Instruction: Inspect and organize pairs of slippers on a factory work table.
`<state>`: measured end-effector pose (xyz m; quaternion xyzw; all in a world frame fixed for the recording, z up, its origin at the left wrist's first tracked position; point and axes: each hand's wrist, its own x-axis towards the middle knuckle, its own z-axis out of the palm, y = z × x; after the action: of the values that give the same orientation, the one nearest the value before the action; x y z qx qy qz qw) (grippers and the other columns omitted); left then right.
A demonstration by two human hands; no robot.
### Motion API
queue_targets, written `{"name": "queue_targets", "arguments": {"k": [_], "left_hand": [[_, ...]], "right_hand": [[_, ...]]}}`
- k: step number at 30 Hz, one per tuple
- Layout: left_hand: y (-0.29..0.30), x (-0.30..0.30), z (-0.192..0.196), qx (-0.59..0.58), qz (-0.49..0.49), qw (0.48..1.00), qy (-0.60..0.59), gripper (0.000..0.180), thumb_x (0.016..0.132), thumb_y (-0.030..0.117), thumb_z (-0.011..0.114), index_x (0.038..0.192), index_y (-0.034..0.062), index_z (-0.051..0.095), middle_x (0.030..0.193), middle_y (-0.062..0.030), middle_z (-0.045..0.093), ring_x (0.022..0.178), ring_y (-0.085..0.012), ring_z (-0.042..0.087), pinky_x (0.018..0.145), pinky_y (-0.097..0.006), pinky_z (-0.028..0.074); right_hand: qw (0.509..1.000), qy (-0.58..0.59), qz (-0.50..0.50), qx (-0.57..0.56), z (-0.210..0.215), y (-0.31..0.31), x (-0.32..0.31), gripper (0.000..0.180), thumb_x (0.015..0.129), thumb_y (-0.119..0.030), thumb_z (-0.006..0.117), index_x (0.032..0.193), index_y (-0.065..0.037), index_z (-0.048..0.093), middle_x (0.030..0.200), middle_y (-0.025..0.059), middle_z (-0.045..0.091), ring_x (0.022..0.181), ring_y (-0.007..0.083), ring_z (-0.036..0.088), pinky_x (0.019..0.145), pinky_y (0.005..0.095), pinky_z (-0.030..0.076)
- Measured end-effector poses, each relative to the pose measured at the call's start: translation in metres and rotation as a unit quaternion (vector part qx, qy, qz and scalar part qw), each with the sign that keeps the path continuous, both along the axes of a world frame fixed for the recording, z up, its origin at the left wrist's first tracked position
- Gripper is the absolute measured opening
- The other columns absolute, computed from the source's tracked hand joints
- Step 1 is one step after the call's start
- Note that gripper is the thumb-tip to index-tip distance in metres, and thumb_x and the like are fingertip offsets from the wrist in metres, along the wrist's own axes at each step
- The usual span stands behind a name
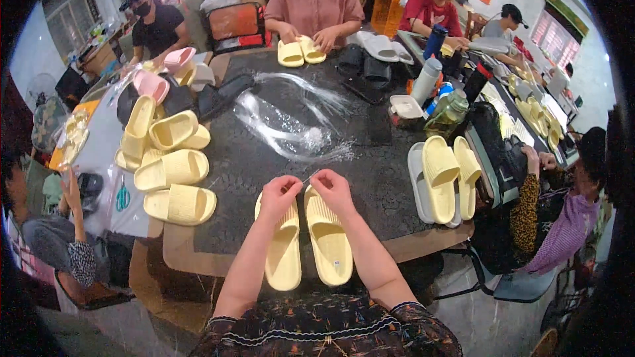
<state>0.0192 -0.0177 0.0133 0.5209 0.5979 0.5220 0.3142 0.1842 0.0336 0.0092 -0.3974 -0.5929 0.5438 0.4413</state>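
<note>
A dark round table is seen, on which pale yellow slippers, clear plastic ties, bottles and a white box are laid.

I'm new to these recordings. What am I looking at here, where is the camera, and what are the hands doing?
There is no machine: a person works with bare hands, filmed by a wide camera on their head looking down, so edges bend. Both forearms enter from below. The left hand and right hand pinch a thin clear strand between them, over a pair of pale yellow slippers on the dark table. More yellow slippers lie stacked at the left. Other people sit around the table.
</note>
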Motion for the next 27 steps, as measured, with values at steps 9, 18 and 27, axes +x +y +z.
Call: {"name": "queue_targets", "arguments": {"k": [9,18,27], "left_hand": [[0.002,-0.002,-0.003,-0.003,-0.015,1.000,0.015,0.017,0.081,0.017,0.068,0.089,0.0020,0.069,0.075,-0.0064,0.064,0.065,-0.0119,0.058,0.060,-0.028,0.047],[-0.003,-0.001,0.003,-0.014,-0.021,1.000,-0.002,0.016,0.082,0.016,0.068,0.089,0.0021,0.069,0.075,-0.0053,0.064,0.067,-0.0111,0.059,0.063,-0.027,0.048],[-0.004,0.002,0.011,-0.008,-0.028,1.000,0.009,0.015,0.082,0.014,0.068,0.089,0.0003,0.068,0.074,-0.0040,0.065,0.065,-0.0091,0.058,0.061,-0.025,0.047]], "right_hand": [[0.999,-0.019,-0.001,0.027,-0.005,0.002,-0.001,0.014,0.083,-0.015,0.069,0.089,-0.003,0.065,0.075,0.0005,0.064,0.067,0.0055,0.056,0.062,0.0230,0.046],[0.999,-0.038,-0.002,0.035,-0.011,0.003,0.000,0.015,0.083,-0.015,0.069,0.092,-0.003,0.066,0.075,0.0004,0.064,0.067,0.0063,0.056,0.062,0.0235,0.046],[1.000,0.003,-0.007,0.018,-0.006,0.001,0.003,0.011,0.084,-0.013,0.067,0.089,-0.003,0.064,0.074,-0.0023,0.062,0.067,0.0031,0.054,0.061,0.0207,0.044]]}}
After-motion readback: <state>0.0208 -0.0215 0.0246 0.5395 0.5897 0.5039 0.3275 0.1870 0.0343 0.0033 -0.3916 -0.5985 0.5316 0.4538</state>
